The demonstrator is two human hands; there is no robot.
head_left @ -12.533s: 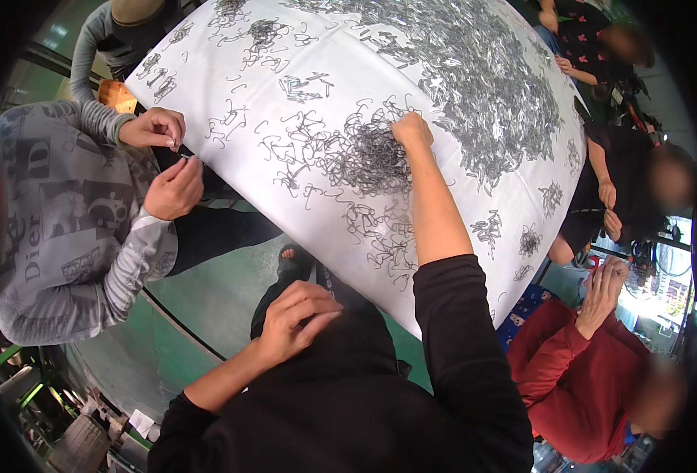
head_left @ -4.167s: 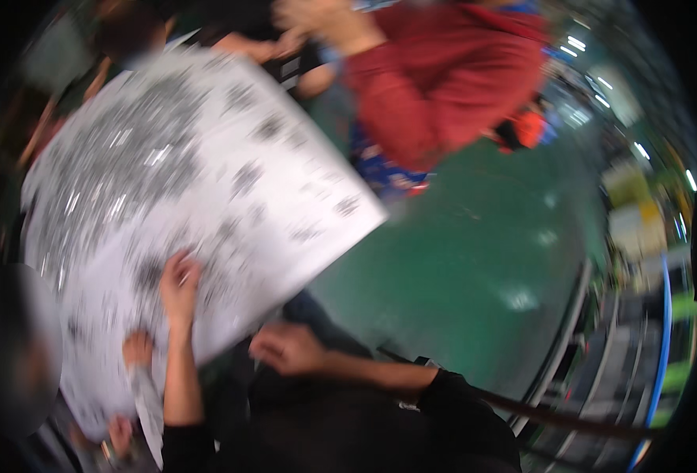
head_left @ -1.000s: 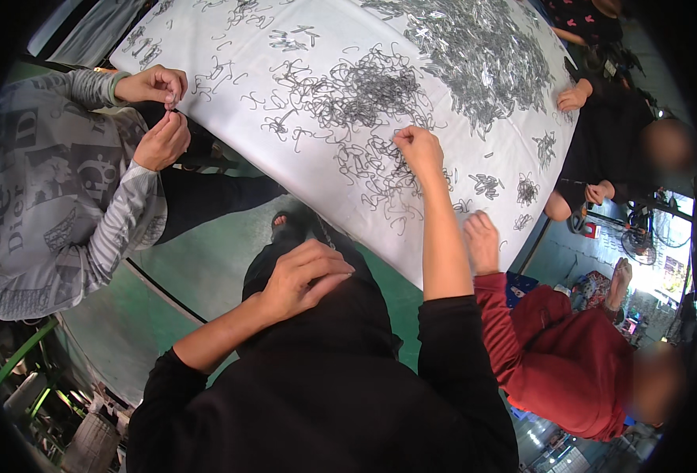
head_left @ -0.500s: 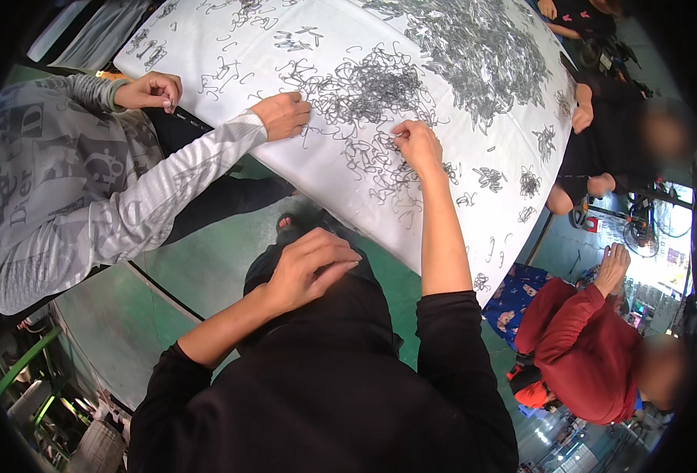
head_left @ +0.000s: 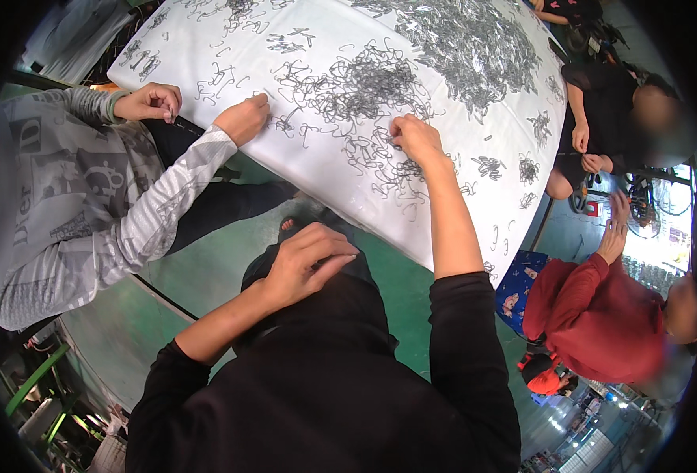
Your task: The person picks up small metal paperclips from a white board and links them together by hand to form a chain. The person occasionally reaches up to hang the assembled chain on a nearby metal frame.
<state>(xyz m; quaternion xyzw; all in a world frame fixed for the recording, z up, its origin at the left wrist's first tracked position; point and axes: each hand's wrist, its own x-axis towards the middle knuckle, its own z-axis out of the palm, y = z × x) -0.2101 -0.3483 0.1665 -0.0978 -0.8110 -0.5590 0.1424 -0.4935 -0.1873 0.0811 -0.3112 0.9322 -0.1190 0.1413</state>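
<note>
My right hand point(head_left: 418, 142) reaches over the white-covered table point(head_left: 341, 177), its thumb and fingers pinched together at the lower edge of a loose pile of small dark bent wire hooks point(head_left: 376, 83). Whatever lies between those fingertips is too small to make out. Over my lap, away from the table, my left hand point(head_left: 311, 264) is held with its fingers curled and pressed toward the thumb. What it holds, if anything, is hidden. More scattered hooks point(head_left: 380, 162) lie just below my right hand.
A dense heap of small dark slim pieces point(head_left: 475, 51) covers the far right of the table, with small clusters point(head_left: 489, 167) nearer. A co-worker in a grey patterned top point(head_left: 104, 197) works close on my left. People in black point(head_left: 613, 110) and red point(head_left: 593, 315) sit to the right.
My right hand has shifted slightly at the pile; my left hand has barely moved. The left co-worker's hand has drawn back leftward from the hooks. The person in black has brought both hands together.
</note>
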